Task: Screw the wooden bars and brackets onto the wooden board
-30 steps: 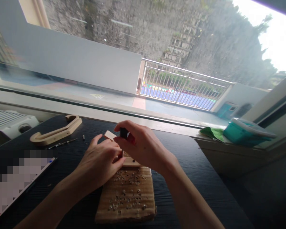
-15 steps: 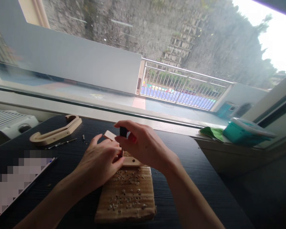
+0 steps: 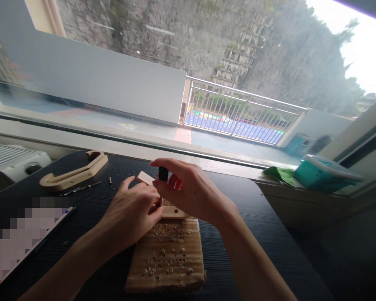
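My right hand (image 3: 191, 188) is closed, from above, round the black handle of an upright tool that looks like a screwdriver (image 3: 163, 174). A short stretch of its thin shaft shows below, between my hands; the tip is hidden. My left hand (image 3: 133, 209) lies over a pale wooden piece (image 3: 172, 212), with thumb and fingers bent at its edge close to the shaft. Part of the wood sticks out beyond my left fingers, and a dark round hole shows at its near right end. Beneath the wood is a corrugated cardboard pad (image 3: 169, 267), pitted with holes and flecked with scraps.
A hooked, grooved wooden part (image 3: 75, 173) lies at the table's far left. Beside it are thin metal bits (image 3: 83, 188) and a small metal piece (image 3: 110, 180). A flat blurred-out object (image 3: 19, 246) is at left. A teal box (image 3: 322, 173) and green cloth (image 3: 278, 174) sit by the window.
The black handle and my right fingers have shifted slightly to the right, and the fingers' grip has turned a little. My left hand and the wood stay in place.
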Demonstrator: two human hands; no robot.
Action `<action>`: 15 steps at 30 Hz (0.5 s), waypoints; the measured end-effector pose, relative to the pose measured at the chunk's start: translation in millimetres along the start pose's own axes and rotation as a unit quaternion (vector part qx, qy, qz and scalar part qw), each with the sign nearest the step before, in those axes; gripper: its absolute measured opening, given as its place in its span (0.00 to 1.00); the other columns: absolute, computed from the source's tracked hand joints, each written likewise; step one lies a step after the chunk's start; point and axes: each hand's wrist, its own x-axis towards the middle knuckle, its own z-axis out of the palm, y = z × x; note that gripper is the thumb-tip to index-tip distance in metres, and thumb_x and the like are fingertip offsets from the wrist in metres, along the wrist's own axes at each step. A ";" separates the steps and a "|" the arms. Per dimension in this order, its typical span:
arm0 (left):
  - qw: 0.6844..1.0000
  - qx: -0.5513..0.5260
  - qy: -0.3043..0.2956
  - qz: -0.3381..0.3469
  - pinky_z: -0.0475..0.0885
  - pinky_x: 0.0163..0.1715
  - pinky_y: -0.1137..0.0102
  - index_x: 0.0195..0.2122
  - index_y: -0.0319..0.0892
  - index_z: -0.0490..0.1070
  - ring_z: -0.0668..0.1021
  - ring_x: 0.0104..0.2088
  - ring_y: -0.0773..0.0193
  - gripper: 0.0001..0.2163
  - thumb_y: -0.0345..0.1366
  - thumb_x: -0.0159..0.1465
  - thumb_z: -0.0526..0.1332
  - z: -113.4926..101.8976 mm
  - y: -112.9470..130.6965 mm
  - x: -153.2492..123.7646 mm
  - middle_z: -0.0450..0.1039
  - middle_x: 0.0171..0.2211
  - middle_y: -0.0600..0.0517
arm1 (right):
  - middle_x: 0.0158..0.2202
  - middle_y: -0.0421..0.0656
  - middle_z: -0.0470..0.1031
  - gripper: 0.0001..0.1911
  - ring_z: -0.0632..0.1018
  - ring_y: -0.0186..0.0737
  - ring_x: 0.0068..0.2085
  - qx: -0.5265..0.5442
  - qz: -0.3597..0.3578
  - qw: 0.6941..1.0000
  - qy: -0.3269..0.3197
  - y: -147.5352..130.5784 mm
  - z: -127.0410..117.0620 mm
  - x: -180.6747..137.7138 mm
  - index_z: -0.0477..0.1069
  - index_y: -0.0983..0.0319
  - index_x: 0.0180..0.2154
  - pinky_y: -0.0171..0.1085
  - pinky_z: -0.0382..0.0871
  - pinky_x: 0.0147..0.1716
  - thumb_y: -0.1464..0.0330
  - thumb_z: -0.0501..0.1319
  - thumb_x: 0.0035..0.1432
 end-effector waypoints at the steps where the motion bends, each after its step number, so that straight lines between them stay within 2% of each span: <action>1: 1.000 0.001 0.002 0.001 0.54 0.54 0.50 0.26 0.47 0.75 0.75 0.39 0.56 0.10 0.34 0.57 0.53 0.0 0.0 -0.2 0.76 0.33 0.52 | 0.37 0.42 0.75 0.17 0.71 0.29 0.30 0.002 -0.004 1.000 -0.001 -0.5 -0.5 -0.7 0.68 0.61 0.50 0.31 0.63 0.32 0.71 0.56 0.58; 3: 1.000 0.002 0.005 0.002 0.54 0.54 0.50 0.26 0.47 0.75 0.75 0.40 0.56 0.10 0.34 0.58 0.53 0.5 -0.6 -0.3 0.76 0.34 0.52 | 0.37 0.42 0.75 0.17 0.71 0.28 0.29 0.008 -0.010 1.000 -0.001 -1.2 -1.0 -1.3 0.69 0.61 0.50 0.31 0.63 0.33 0.72 0.55 0.58; 7: 1.000 -0.002 -0.002 -0.001 0.53 0.54 0.49 0.25 0.46 0.75 0.75 0.40 0.55 0.10 0.35 0.57 0.54 1.9 -2.5 0.4 0.77 0.34 0.51 | 0.31 0.40 0.75 0.14 0.71 0.29 0.29 0.004 -0.011 1.000 0.002 0.0 2.2 1.2 0.71 0.60 0.48 0.30 0.63 0.32 0.68 0.55 0.60; 11: 1.000 0.001 -0.010 -0.004 0.53 0.54 0.48 0.24 0.46 0.74 0.74 0.41 0.55 0.10 0.35 0.57 0.54 1.5 -2.0 0.4 0.76 0.33 0.51 | 0.35 0.41 0.75 0.13 0.72 0.30 0.30 -0.007 -0.010 1.000 0.010 1.0 5.3 3.0 0.71 0.61 0.46 0.30 0.62 0.32 0.68 0.57 0.59; 15: 1.000 0.008 -0.004 -0.003 0.53 0.54 0.49 0.26 0.46 0.74 0.74 0.40 0.55 0.10 0.34 0.57 0.53 1.4 -1.6 -0.3 0.77 0.32 0.51 | 0.39 0.42 0.74 0.16 0.72 0.30 0.31 -0.006 -0.017 1.000 0.002 -1.0 2.4 0.7 0.69 0.61 0.49 0.31 0.63 0.32 0.70 0.56 0.59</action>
